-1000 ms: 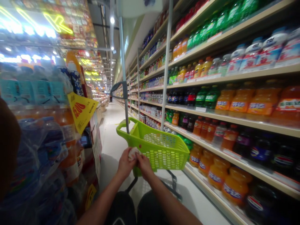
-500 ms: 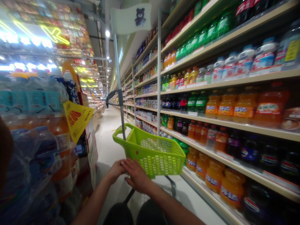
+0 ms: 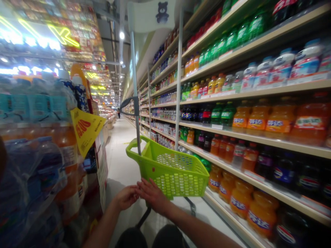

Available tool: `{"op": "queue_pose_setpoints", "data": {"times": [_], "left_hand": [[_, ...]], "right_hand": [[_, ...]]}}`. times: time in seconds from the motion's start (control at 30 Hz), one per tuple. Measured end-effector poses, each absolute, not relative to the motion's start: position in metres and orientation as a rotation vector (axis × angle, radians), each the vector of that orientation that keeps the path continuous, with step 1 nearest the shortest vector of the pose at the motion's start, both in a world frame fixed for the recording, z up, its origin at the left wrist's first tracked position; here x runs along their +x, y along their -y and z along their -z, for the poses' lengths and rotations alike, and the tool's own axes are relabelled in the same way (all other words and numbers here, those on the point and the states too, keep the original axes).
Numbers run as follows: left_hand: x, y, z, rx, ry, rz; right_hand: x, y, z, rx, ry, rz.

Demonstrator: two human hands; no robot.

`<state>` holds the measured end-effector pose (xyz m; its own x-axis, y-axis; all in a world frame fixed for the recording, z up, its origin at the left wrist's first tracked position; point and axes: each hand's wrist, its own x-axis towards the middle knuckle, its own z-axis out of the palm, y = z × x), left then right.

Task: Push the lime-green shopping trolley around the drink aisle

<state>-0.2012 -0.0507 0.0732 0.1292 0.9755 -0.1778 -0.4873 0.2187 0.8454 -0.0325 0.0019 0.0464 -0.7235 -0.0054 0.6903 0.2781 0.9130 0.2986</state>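
Note:
My left hand [image 3: 126, 197] and my right hand [image 3: 153, 197] meet in front of my knees, fingertips touching. The right hand's fingers are stretched out, and nothing shows in them. Loosely bent fingers on the left hand reach to the right fingertips, which partly hide them; no object shows there. Just beyond my hands stands a lime-green shopping cart basket [image 3: 181, 184] with perforated sides on a dark wheeled frame. A grey pole [image 3: 134, 69] rises from it with a grey handle [image 3: 128, 106] and a white flag [image 3: 144, 17] bearing a dark bear. Neither hand holds the cart.
Tall shelves [image 3: 258, 136] of bottled drinks line the right side. Shrink-wrapped bottles [image 3: 33, 165] are stacked at left, with a yellow price sign [image 3: 86, 129] sticking out. The pale floor aisle [image 3: 116, 144] runs ahead to a distant person [image 3: 118, 113].
My view has shifted slightly, so the cart and shelves sit a little further right. My hands stay together, the right fingers now lifted a bit and the left fingertips showing more.

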Motion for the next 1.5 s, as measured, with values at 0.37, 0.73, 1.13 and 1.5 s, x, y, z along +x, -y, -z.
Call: {"op": "queue_pose_setpoints", "data": {"times": [0.37, 0.73, 1.13, 1.5], "left_hand": [[-0.221, -0.002, -0.08, 0.942, -1.684, -1.405], [-0.233, -0.007, -0.029, 1.201, -2.0, -1.205], [-0.2, -0.014, -0.043, 1.88, -2.298, -0.815], [-0.17, -0.007, -0.043, 2.165, -2.365, -0.528]], "right_hand": [[-0.091, -0.096, -0.123, -0.342, 2.205, 0.455], [-0.087, -0.124, -0.014, -0.404, 2.525, 0.508], [-0.084, -0.124, -0.068, -0.645, 2.209, 0.358], [-0.027, -0.116, 0.015, -0.639, 2.471, 0.337]]}}
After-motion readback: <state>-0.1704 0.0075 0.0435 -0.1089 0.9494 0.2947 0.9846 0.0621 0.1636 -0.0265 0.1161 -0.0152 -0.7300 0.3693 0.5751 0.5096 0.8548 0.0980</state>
